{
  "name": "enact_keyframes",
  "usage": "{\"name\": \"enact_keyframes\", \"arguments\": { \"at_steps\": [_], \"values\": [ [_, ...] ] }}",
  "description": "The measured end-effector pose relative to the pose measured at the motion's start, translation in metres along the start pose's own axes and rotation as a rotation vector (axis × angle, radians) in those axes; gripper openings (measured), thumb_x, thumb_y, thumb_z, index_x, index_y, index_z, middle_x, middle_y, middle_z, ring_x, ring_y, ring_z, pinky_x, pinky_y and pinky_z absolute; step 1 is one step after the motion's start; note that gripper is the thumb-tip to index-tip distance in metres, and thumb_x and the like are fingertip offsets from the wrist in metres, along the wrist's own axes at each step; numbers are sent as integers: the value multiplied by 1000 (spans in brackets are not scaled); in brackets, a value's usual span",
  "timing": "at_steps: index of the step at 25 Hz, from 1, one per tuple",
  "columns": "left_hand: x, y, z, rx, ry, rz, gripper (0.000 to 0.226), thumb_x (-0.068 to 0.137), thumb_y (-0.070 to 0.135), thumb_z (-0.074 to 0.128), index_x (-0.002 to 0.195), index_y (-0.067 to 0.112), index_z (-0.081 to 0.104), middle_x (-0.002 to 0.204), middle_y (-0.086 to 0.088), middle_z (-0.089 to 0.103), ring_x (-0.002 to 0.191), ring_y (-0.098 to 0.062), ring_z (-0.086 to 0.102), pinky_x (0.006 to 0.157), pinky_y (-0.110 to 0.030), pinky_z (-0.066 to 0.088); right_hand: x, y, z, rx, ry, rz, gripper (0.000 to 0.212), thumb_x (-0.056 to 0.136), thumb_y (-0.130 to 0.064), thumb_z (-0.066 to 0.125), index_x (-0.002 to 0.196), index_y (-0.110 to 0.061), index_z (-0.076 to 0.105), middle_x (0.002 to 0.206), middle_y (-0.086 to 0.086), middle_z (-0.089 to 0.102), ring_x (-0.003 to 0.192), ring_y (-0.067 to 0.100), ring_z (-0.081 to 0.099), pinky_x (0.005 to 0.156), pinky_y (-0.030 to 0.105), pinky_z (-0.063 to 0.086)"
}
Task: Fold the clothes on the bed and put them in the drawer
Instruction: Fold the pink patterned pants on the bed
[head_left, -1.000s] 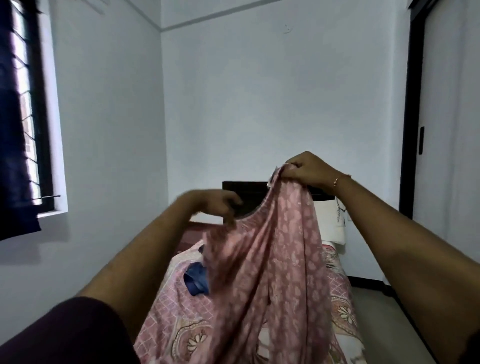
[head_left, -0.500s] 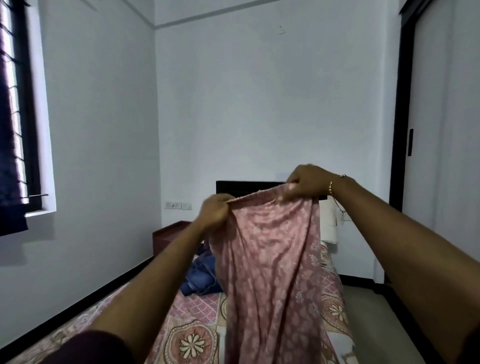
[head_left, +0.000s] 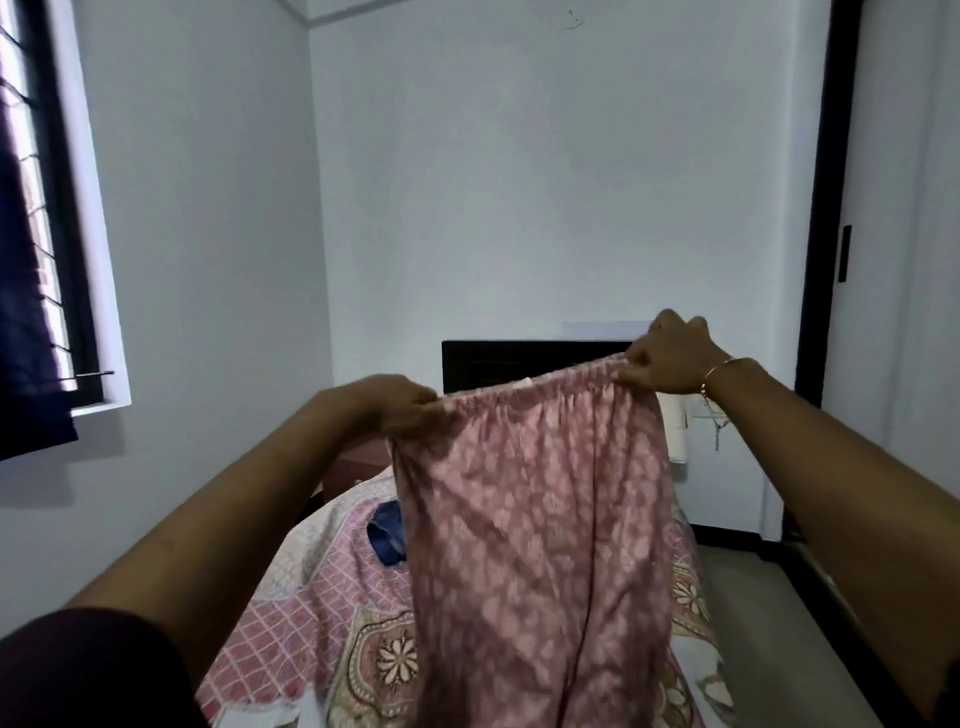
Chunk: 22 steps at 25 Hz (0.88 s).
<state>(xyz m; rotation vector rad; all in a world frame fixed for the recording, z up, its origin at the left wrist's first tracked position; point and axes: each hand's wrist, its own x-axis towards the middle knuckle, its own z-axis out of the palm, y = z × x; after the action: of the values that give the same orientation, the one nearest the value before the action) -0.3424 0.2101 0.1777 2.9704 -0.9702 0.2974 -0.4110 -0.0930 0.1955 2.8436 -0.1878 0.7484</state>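
Fingers of both hands pinch waistband | pink patterned garment (head_left: 535, 519) hangs spread, elastic top stretched

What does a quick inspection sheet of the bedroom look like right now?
Surface: bed with a patterned pink cover.
Job's things: pink printed garment held up over the bed by its gathered waistband, hanging down; blue garment crumpled on the bed behind it.
Clutter: nothing seen.
Hands: left hand and right hand each pinch one end of the waistband.
Cables: nothing seen.
Surroundings: dark headboard, window with a dark curtain on the left, white walls, dark door frame on the right; no drawer in view.
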Motion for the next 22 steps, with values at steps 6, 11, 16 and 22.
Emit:
{"name": "enact_keyframes", "arguments": {
  "at_steps": [6, 11, 16, 22],
  "values": [
    [11, -16, -7, 431, 114, -43, 39, 98, 34, 39, 136, 25, 43, 140, -5, 47, 121, -24, 50, 89, -29, 41, -4, 8, 0, 251, 120, 16, 36, 75, -48, 70, 61, -18, 55, 100, 1, 51, 107, 24, 36, 85, 34, 26],
    [12, -8, -5, -14, 554, -299, 25, 85, 9, 50, 101, 16, 66, 105, -8, 66, 98, -28, 58, 68, -26, 37, -8, -7, 5, 374, 211, 177, 37, 82, -36, 68, 55, -14, 57, 62, 8, 55, 78, 30, 54, 64, 27, 31],
    [16, 13, 5, -294, 741, -567, 35, 86, 3, 44, 98, 23, 70, 102, -7, 65, 123, -27, 32, 81, -34, 23, 2, -32, 23, 676, 320, 400, 14, 79, -7, 62, 70, 3, 65, 80, 26, 66, 84, 34, 64, 57, 25, 33],
    [1, 30, 6, -1260, 1383, -702, 48, 75, -10, 31, 103, 13, 63, 111, -13, 57, 106, -30, 50, 83, -25, 38, -14, -81, 12, 961, 955, 313, 12, 80, -3, 51, 80, 5, 60, 83, 18, 56, 76, 25, 51, 63, 20, 30]
  ]
}}
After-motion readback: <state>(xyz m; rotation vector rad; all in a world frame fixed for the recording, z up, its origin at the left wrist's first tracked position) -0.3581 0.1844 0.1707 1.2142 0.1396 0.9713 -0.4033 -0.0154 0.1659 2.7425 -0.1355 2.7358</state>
